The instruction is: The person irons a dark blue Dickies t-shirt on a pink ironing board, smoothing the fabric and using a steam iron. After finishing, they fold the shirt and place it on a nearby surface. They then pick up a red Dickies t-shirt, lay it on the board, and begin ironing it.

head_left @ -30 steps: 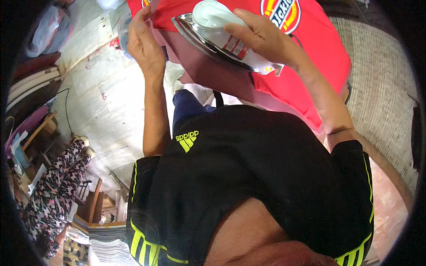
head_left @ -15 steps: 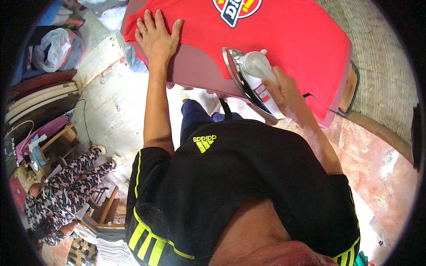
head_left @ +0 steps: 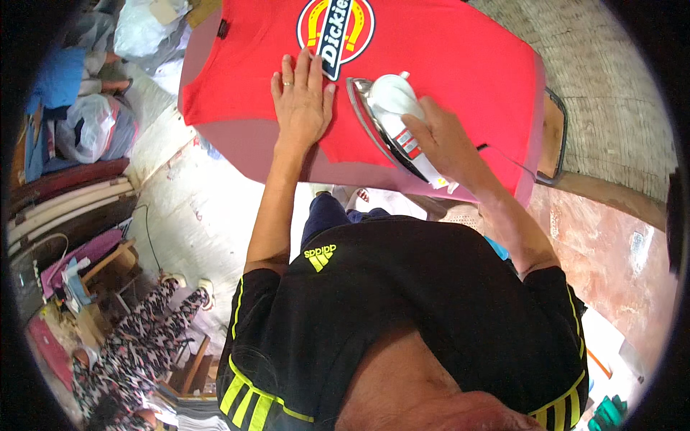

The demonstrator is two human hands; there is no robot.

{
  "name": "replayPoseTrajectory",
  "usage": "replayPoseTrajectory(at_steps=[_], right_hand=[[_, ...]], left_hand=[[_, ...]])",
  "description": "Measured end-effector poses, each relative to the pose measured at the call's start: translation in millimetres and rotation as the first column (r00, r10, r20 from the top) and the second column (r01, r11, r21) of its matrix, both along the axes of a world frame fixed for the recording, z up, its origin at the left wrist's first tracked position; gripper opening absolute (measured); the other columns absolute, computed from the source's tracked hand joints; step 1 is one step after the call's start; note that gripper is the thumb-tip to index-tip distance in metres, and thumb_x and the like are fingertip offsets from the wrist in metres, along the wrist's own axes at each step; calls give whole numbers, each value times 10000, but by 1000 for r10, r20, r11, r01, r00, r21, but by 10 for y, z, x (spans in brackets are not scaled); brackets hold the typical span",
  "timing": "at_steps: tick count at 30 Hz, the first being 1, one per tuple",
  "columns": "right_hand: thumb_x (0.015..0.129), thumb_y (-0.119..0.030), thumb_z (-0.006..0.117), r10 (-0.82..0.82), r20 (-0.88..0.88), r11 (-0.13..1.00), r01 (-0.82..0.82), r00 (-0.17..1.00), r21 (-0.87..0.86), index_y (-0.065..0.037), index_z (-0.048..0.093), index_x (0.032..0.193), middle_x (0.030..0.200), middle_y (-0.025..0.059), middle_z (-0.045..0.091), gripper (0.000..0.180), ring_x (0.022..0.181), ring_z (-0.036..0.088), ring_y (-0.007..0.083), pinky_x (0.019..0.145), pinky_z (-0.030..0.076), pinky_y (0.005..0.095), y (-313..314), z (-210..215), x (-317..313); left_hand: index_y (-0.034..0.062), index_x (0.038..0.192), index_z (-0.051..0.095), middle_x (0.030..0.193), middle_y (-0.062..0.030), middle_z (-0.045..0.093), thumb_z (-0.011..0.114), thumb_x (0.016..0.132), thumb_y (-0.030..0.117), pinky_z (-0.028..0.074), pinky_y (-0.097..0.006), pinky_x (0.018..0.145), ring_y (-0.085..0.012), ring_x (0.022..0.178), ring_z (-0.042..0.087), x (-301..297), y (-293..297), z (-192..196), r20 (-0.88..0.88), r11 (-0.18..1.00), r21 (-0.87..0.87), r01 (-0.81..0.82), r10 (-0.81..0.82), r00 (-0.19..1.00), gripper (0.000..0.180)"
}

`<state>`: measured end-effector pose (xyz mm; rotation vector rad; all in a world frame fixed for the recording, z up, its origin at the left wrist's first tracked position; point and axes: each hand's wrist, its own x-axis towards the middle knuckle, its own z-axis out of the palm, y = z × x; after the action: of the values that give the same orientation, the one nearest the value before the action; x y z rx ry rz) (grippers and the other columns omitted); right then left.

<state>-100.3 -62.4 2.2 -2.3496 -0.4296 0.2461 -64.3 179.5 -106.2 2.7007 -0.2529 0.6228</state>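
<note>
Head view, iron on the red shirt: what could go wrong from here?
The left hand lies flat on the red T-shirt, its fingers close beside the white steam iron held by the right hand; a slip could burn them. The iron sits next to the printed round emblem, which heat might damage. Its black cord trails over the board's edge and could snag.

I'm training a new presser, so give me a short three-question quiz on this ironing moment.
1. True or false: the left hand lies flat on the red shirt.
2. Which hand grips the iron? A) left B) right C) neither
3. Fill in: the shirt is spread over a pink ____.

Key: 1 true. 2 B, the right hand holds its handle. 3 ironing board.
</note>
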Motion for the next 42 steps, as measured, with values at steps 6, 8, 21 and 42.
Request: replayPoseTrajectory(at_steps=[6, 8, 21, 42], right_hand=[[989, -291, 549, -328, -360, 818, 453, 873, 354, -19, 478, 933, 640, 86, 521, 286, 506, 522, 161, 454, 401, 354, 35, -109, 178], [985, -292, 556, -340, -308, 755, 453, 889, 473, -31, 473, 923, 634, 47, 494, 281, 490, 492, 126, 426, 375, 325, 138, -157, 429], [993, -377, 487, -359, -124, 931, 365, 925, 29, -37, 506, 889, 664, 54, 510, 356, 511, 459, 117, 478, 381, 313, -336, -90, 2347], [990, -394, 466, -556, -61, 823, 560, 829, 93, -44, 537, 935, 652, 2, 493, 362, 490, 452, 92, 461, 380, 269, -1116, 3, 1643]], left_hand=[[82, 1440, 429, 1533, -160, 329, 540, 927, 408, 199, -637, 1103, -438, 1416, 262, 150, -142, 41, -140, 992, 106, 72, -57, 989, 618], [84, 1445, 425, 1541, -158, 316, 537, 927, 418, 198, -636, 1104, -439, 1423, 245, 194, -169, 45, -140, 989, 100, 108, -94, 986, 626], [107, 1458, 396, 1546, -173, 265, 550, 895, 529, 180, -656, 1089, -449, 1417, 225, 561, -455, 96, -156, 960, 62, 274, -262, 952, 721], [107, 1480, 362, 1575, -187, 195, 558, 849, 605, 157, -661, 1104, -442, 1439, 183, 451, -792, 51, -220, 874, 109, 473, -443, 869, 827]])
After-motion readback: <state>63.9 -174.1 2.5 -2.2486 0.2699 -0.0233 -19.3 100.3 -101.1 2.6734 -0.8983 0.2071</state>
